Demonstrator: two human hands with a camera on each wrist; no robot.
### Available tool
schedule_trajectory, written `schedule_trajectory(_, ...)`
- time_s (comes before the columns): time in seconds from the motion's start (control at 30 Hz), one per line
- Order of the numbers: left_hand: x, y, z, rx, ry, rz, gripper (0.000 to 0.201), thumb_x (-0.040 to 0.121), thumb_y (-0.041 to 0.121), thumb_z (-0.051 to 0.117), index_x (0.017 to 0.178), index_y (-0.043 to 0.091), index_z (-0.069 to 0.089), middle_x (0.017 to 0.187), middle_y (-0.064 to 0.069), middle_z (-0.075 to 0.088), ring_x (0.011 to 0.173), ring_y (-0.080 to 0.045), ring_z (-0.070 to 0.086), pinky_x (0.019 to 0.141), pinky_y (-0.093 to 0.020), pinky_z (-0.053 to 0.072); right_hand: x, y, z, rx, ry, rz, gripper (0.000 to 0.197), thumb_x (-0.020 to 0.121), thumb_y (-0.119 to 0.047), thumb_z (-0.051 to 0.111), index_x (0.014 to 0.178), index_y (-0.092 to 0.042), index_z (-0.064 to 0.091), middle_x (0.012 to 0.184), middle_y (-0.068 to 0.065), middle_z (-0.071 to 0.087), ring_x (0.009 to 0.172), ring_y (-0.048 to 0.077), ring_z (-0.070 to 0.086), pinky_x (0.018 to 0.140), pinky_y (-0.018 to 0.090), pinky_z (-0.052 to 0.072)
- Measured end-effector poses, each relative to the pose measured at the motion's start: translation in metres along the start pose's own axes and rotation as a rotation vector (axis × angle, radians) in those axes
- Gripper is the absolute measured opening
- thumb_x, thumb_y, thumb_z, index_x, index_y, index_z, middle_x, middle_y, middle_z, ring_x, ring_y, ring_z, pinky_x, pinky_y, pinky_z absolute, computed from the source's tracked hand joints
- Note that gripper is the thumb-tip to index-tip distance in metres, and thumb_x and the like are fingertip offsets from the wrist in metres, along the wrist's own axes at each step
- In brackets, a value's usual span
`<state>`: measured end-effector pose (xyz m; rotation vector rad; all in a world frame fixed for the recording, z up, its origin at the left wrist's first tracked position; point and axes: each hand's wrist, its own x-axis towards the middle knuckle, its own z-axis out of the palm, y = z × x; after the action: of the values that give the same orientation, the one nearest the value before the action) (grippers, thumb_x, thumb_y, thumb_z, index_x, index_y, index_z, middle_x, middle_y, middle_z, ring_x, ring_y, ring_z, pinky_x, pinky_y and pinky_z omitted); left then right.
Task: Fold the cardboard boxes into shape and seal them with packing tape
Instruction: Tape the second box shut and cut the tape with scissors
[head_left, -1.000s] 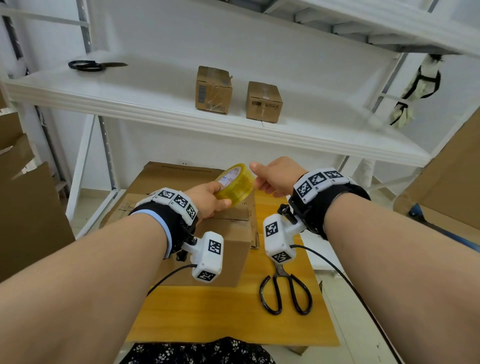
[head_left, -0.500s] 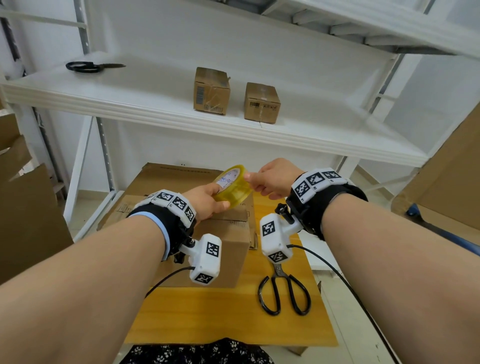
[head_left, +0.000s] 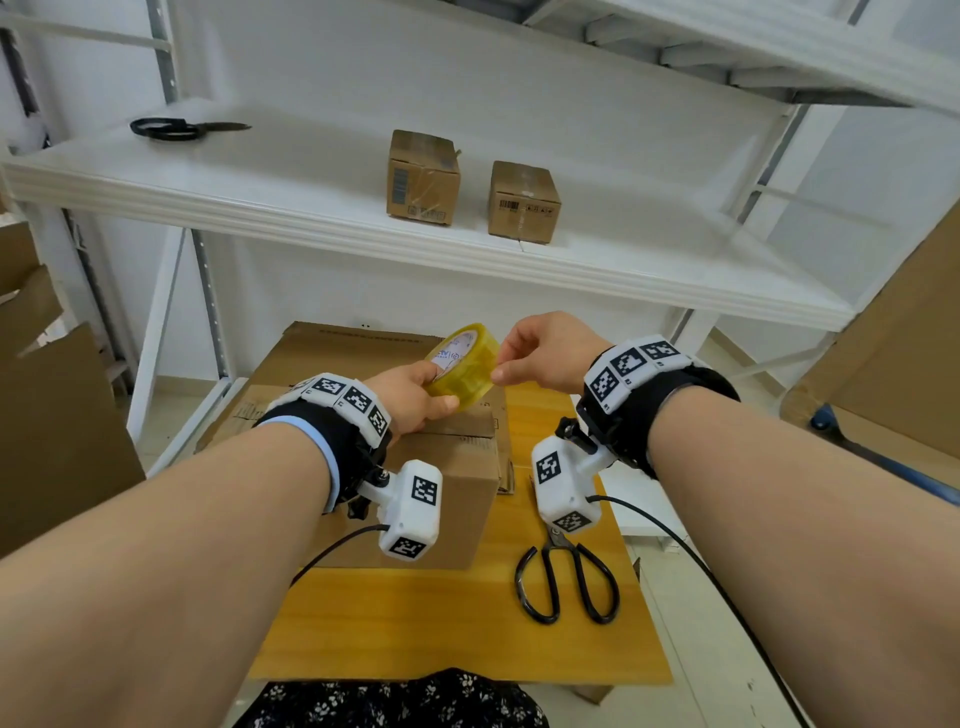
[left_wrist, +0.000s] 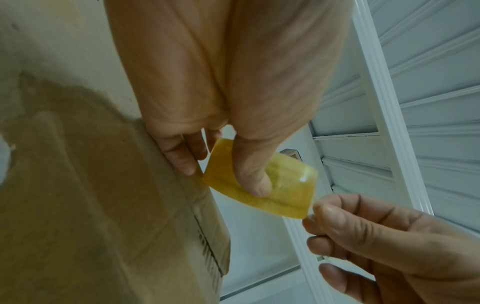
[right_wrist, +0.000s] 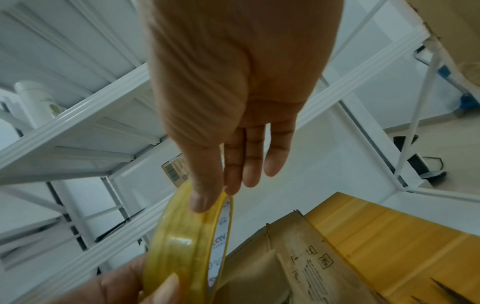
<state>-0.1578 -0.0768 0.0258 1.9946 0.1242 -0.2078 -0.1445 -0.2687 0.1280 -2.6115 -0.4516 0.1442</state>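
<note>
A yellowish roll of packing tape (head_left: 465, 365) is held above a folded cardboard box (head_left: 447, 467) on the wooden table (head_left: 441, 623). My left hand (head_left: 415, 395) grips the roll, thumb on its outer face (left_wrist: 255, 185) and fingers through the core. My right hand (head_left: 540, 353) pinches the roll's right rim with thumb and forefinger (right_wrist: 205, 197), at the tape's edge. In the left wrist view the right hand's fingertips (left_wrist: 327, 211) meet at the roll's corner. The box's flaps lie flat under the roll.
Black scissors (head_left: 566, 577) lie on the table right of the box. Flattened cardboard (head_left: 332, 353) lies behind it. The white shelf (head_left: 571, 260) carries two sealed small boxes (head_left: 422, 176) (head_left: 523, 201) and another pair of scissors (head_left: 182, 128). Large cardboard sheets stand at the left and right.
My right hand has shifted from the top of the roll to pinching its right rim. The roll has tilted slightly and the left hand keeps its hold.
</note>
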Motion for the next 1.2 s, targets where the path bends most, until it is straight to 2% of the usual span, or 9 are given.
schedule_trajectory(0.13, 0.002, 0.0, 0.0, -0.028, 0.003, -0.004, 0.058, 0.09, 0.03, 0.068, 0.143, 0.026, 0.045, 0.121, -0.007, 0.062, 0.098, -0.023, 0.06, 0.1, -0.046, 0.051, 0.001, -0.004, 0.002, -0.133, 0.089, -0.094, 0.012, 0.085, -0.03, 0.076, 0.089, -0.02, 0.071, 0.081, -0.009, 0.065, 0.079, 0.01, 0.059, 0.065, 0.022, 0.044)
schedule_trajectory(0.3, 0.004, 0.004, 0.001, -0.077, 0.017, -0.039, 0.058, 0.093, 0.029, 0.065, 0.145, 0.026, 0.041, 0.126, -0.005, 0.057, 0.115, -0.028, 0.057, 0.097, -0.041, 0.052, 0.003, -0.01, 0.0, -0.224, 0.107, -0.218, 0.008, 0.086, -0.026, 0.073, 0.087, -0.019, 0.07, 0.082, -0.007, 0.066, 0.081, 0.012, 0.061, 0.071, 0.026, 0.044)
schedule_trajectory(0.43, 0.006, 0.009, -0.001, -0.161, 0.045, -0.097, 0.05, 0.097, 0.031, 0.06, 0.144, 0.024, 0.043, 0.13, -0.005, 0.056, 0.118, -0.027, 0.053, 0.074, -0.032, 0.051, 0.0, -0.022, -0.014, -0.078, 0.17, -0.282, 0.006, 0.087, -0.019, 0.072, 0.084, -0.018, 0.067, 0.083, -0.004, 0.067, 0.084, 0.017, 0.064, 0.079, 0.033, 0.053)
schedule_trajectory(0.5, 0.008, 0.011, -0.001, -0.161, 0.047, -0.107, 0.05, 0.097, 0.032, 0.059, 0.144, 0.024, 0.043, 0.13, -0.005, 0.055, 0.118, -0.026, 0.052, 0.076, -0.032, 0.051, -0.001, -0.025, -0.031, 0.03, 0.246, -0.262, 0.01, 0.089, -0.018, 0.07, 0.082, -0.019, 0.064, 0.085, -0.001, 0.068, 0.086, 0.02, 0.066, 0.081, 0.035, 0.056)
schedule_trajectory(0.63, 0.01, 0.009, 0.003, -0.047, 0.059, -0.067, 0.05, 0.095, 0.035, 0.06, 0.141, 0.026, 0.044, 0.127, -0.004, 0.057, 0.116, -0.027, 0.054, 0.097, -0.045, 0.052, -0.001, -0.021, -0.047, 0.096, 0.239, -0.166, 0.012, 0.098, -0.014, 0.057, 0.093, -0.019, 0.066, 0.093, 0.0, 0.073, 0.085, 0.016, 0.067, 0.08, 0.031, 0.057)
schedule_trajectory(0.7, 0.01, 0.009, 0.003, -0.053, 0.05, -0.063, 0.049, 0.095, 0.034, 0.06, 0.141, 0.026, 0.045, 0.127, -0.003, 0.056, 0.116, -0.026, 0.053, 0.095, -0.042, 0.053, -0.002, -0.015, -0.037, 0.102, 0.176, -0.111, 0.019, 0.101, -0.013, 0.05, 0.096, -0.019, 0.067, 0.091, -0.003, 0.073, 0.084, 0.013, 0.065, 0.078, 0.028, 0.055)
schedule_trajectory(0.87, 0.008, 0.007, 0.001, -0.139, 0.034, -0.075, 0.048, 0.096, 0.031, 0.06, 0.141, 0.025, 0.046, 0.129, -0.002, 0.057, 0.118, -0.023, 0.052, 0.073, -0.029, 0.047, -0.004, -0.013, -0.009, 0.331, 0.086, -0.008, 0.017, 0.102, -0.015, 0.05, 0.099, -0.013, 0.067, 0.085, 0.001, 0.07, 0.077, 0.013, 0.062, 0.072, 0.027, 0.055)
schedule_trajectory(1.0, 0.007, 0.005, 0.0, -0.147, 0.012, -0.06, 0.05, 0.096, 0.028, 0.061, 0.142, 0.026, 0.045, 0.131, -0.001, 0.056, 0.119, -0.022, 0.052, 0.074, -0.028, 0.046, -0.001, -0.013, -0.004, 0.379, 0.067, 0.031, 0.003, 0.096, -0.017, 0.063, 0.094, -0.016, 0.065, 0.09, 0.005, 0.068, 0.08, 0.017, 0.062, 0.081, 0.037, 0.058)
schedule_trajectory(1.2, 0.006, 0.0, -0.002, -0.107, -0.026, -0.029, 0.055, 0.094, 0.026, 0.064, 0.144, 0.027, 0.043, 0.131, 0.0, 0.056, 0.117, -0.021, 0.054, 0.082, -0.028, 0.05, 0.01, -0.017, -0.002, 0.354, 0.103, 0.1, 0.013, 0.096, -0.019, 0.061, 0.084, -0.021, 0.063, 0.088, 0.001, 0.061, 0.082, 0.018, 0.058, 0.087, 0.044, 0.059)
